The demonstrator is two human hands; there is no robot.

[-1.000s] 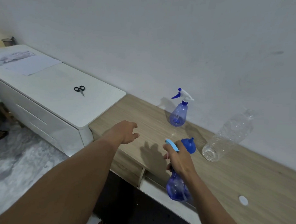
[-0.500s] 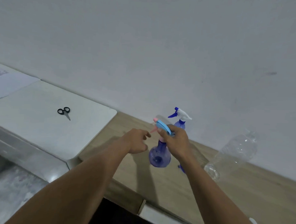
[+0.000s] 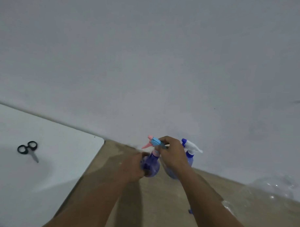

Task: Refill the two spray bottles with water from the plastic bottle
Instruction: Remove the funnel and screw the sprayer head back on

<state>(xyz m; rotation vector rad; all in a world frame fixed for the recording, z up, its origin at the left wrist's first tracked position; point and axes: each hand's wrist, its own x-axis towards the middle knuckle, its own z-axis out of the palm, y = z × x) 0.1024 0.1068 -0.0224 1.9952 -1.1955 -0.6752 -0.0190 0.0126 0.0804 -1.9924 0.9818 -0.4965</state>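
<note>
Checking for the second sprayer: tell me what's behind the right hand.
Behind the right hand stands a blue spray bottle with a white trigger head; its lower body is hidden.

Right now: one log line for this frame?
stage: opening first sprayer | left hand: grips spray bottle body | right hand: on its trigger head | second spray bottle: capped, behind | plastic bottle: untouched

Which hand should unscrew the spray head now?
Probably the right hand: it already grips the pink-and-blue spray head, while the left hand steadies the spray bottle's body.
</note>
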